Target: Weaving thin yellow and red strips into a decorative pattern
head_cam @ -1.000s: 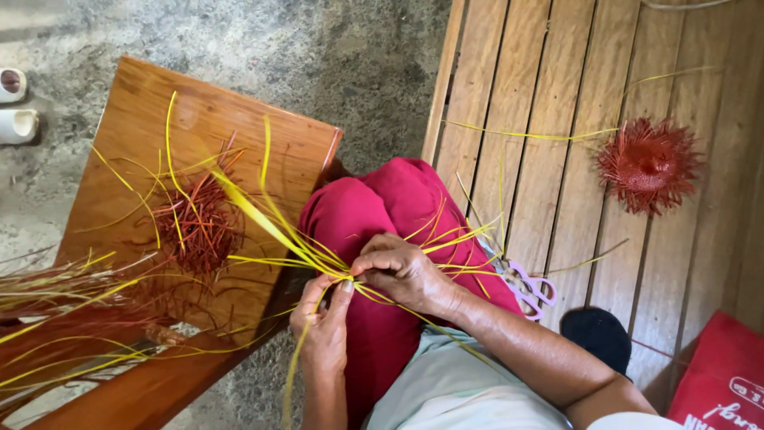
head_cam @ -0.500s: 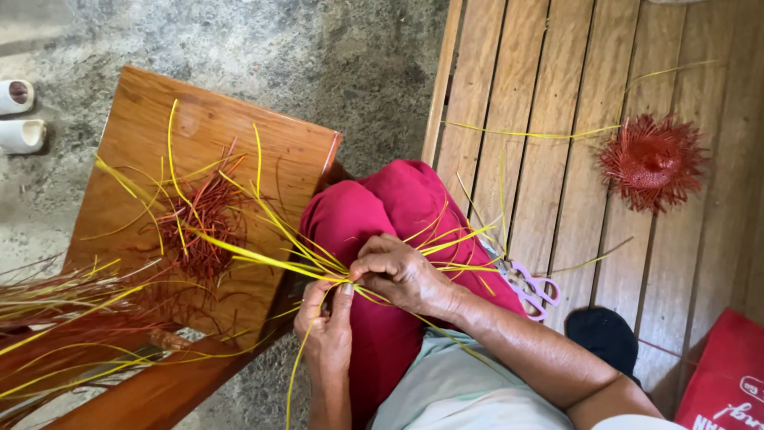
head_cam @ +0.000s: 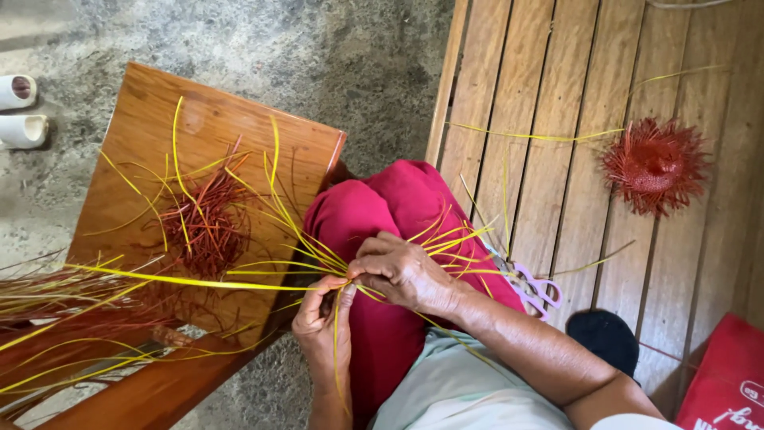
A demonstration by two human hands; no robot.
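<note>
Rough grey concrete floor point(head_cam: 318, 56) on one side, a slatted wooden platform point(head_cam: 557, 95) on the other, and we're looking straight down at a seated person's lap, knees in deep pink fabric point(head_cam: 390, 215). Over by the knees stands a low wooden table point(head_cam: 159, 111), and on it lies a tangle of red strips point(head_cam: 203, 223) mixed with loose yellow ones, with more long strips trailing off its near corner. Two white tube ends point(head_cam: 20, 111) sit on the concrete at the far edge. Out on the slats, well apart from the hands, rests a round red woven piece point(head_cam: 652, 163) with spiky ends all round, a long yellow strip beside it. Pale purple scissors point(head_cam: 533, 287) lie just beside the right forearm, a dark round object point(head_cam: 605, 338) and a red bag point(head_cam: 728, 382) nearer the corner.

Now the work itself: a fan of yellow strips point(head_cam: 318, 255), thin, flat and glossy, spreading out from one point above the lap, over the table's edge. The left hand point(head_cam: 322, 322) pinches the crossing from below; the right hand point(head_cam: 402, 275) is curled over it, fingertips pressed on the same spot. The two hands are touching.
</note>
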